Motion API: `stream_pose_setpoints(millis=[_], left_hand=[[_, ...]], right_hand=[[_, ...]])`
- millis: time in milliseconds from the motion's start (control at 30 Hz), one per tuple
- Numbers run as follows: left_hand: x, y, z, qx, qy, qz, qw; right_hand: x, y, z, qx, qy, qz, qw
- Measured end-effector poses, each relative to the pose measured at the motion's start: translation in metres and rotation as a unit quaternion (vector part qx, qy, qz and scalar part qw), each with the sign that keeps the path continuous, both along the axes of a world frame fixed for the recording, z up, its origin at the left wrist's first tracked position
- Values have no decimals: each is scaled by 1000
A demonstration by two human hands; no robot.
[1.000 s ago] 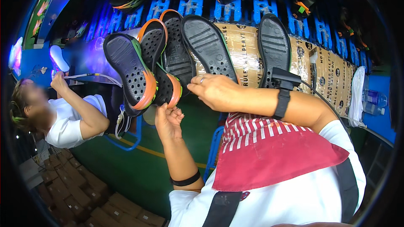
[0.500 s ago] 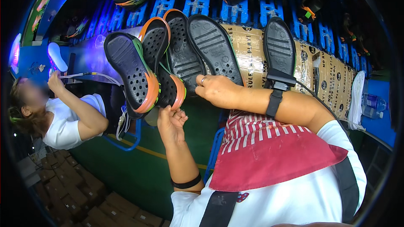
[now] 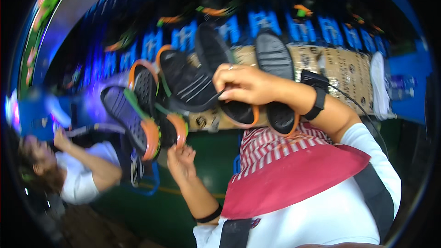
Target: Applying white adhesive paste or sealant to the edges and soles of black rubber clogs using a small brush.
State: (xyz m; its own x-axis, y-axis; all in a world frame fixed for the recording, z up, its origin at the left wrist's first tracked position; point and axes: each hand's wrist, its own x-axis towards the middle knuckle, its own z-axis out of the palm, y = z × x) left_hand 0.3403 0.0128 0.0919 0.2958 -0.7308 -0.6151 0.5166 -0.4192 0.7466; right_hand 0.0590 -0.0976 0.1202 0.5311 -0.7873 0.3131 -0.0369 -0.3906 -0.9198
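Note:
My left hand point(image 3: 182, 161) has its fingers closed at the orange heel of a black shoe sole point(image 3: 169, 126). Overlapping that sole on its left is another black sole point(image 3: 123, 110) with an orange and green rim. My right hand point(image 3: 242, 84) is bent into a pinch at the edge of a tilted black sole point(image 3: 186, 82) with raised bars. Behind the right hand lies a black sole point(image 3: 211, 46), its orange heel showing below. A further sole point(image 3: 274, 57) lies to the right, partly hidden under my right forearm. Motion blurs the picture.
Cardboard point(image 3: 340, 76) covers the bench. Beyond it runs a blue rack point(image 3: 262, 23) with dark shoes. At right are a white sole-shaped piece point(image 3: 378, 85) and a plastic bottle point(image 3: 402, 87). A co-worker in a white shirt point(image 3: 94, 170) works at left, holding a pale sole.
The view has shifted, so the bench sits lower. My right hand has moved farther from my left, and the sole at its fingers has turned and separated more from the left-hand soles.

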Motion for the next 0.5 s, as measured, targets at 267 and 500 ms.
stream_pose_setpoints(millis=[267, 500], left_hand=[[-7, -2, -8, 24, -63, 4, 998], [-31, -3, -3, -9, -90, 43, 995]], right_hand=[[-41, 27, 45, 1, -95, -44, 994], [-48, 73, 12, -102, 70, -131, 984]])
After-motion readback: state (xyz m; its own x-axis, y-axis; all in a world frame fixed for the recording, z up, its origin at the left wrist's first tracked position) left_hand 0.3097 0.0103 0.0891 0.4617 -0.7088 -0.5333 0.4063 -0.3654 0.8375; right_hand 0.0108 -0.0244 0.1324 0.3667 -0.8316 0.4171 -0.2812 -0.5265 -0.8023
